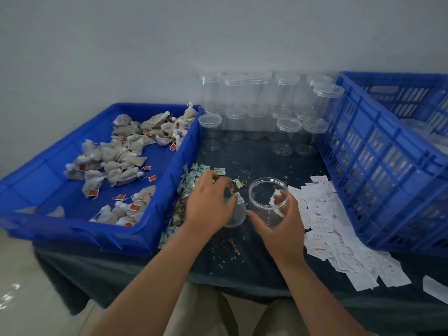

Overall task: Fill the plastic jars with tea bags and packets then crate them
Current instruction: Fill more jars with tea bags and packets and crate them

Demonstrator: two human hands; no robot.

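Observation:
My right hand (pixel 281 223) curls round an open clear plastic jar (pixel 268 190) standing on the dark table; a white packet shows through its wall. My left hand (pixel 209 203) holds the jar's clear lid (pixel 236 215) against the table beside the jar, fingers curled over it. Small green-white packets (pixel 194 177) lie scattered just beyond my left hand. White paper packets (pixel 339 241) spread to the right of the jar. Grey tea bags (pixel 116 156) with orange tags lie in the shallow blue bin (pixel 169 166) at left.
Several empty lidded clear jars (pixel 259 105) stand in rows at the back against the wall. A slatted blue crate (pixel 378 161) stands at right. Loose grain crumbs (pixel 230 248) dot the table cloth near its front edge.

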